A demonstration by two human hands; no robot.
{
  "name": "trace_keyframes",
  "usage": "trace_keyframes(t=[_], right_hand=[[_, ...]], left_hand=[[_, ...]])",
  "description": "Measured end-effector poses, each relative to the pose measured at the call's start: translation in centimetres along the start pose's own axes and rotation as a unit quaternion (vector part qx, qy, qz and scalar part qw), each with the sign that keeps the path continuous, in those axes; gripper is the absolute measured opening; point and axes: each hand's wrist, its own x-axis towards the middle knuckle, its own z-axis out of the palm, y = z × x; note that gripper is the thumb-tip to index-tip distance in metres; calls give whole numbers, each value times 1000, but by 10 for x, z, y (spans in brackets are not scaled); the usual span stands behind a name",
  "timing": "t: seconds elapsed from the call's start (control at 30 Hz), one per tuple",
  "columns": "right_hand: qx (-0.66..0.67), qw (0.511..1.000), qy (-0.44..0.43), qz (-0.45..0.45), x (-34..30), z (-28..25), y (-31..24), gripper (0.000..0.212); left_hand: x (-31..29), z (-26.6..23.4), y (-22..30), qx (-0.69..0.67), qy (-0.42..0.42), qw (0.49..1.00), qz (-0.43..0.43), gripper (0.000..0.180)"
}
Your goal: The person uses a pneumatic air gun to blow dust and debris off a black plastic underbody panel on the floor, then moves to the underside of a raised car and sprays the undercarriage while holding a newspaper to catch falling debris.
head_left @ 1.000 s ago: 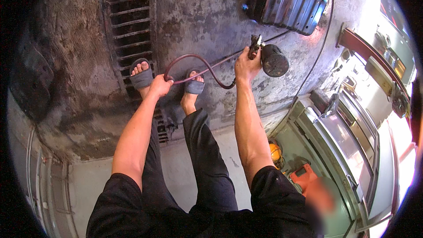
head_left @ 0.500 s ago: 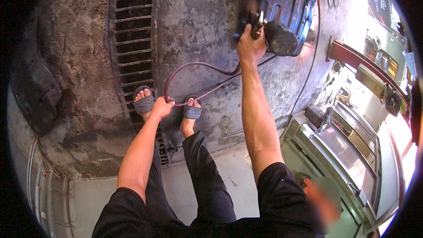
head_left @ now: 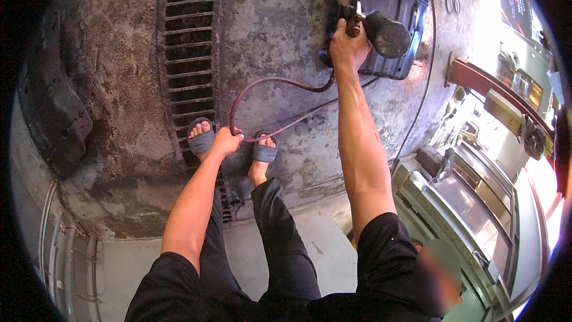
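Note:
My right hand (head_left: 350, 46) is stretched out ahead, fingers wrapped round the handle of a spray gun (head_left: 353, 21) with a dark round cup (head_left: 390, 36) on its right side. Just beyond the gun lies a dark, glossy metal panel (head_left: 384, 0) with rows of round holes at its far end; gun and cup cover part of it. From the gun a reddish hose (head_left: 265, 82) curves back in a loop to my left hand (head_left: 226, 141), which is closed round it above my feet. Fine detail at the gun's nozzle is blurred.
A slotted drain grate (head_left: 189, 42) runs lengthwise through the stained concrete floor (head_left: 274, 30). Another dark metal panel (head_left: 56, 95) lies at the far left. On the right are a red beam (head_left: 482, 77), a framed glass unit (head_left: 476, 185) and a person (head_left: 438, 277).
My right hand and the spray gun have moved slightly forward and right over the panel. My left hand still holds the hose; the view has shifted a little.

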Motion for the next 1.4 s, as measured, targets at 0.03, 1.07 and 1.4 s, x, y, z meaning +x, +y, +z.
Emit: trace_keyframes(t=[0.03, 1.07, 1.4], right_hand=[[-10, 1000, -1, 0, -3, 0, 3, 50], [46, 998, 27, -21, 41, -53, -39, 47], [-58, 996, 46, -54, 71, -55, -53, 50]], left_hand=[[-2, 1, 0, -6, 3, 1000, -11, 28], [-19, -4, 28, -3, 1, 999, 35, 27], [-16, -29, 66, 68, 0, 997, 39, 30]])
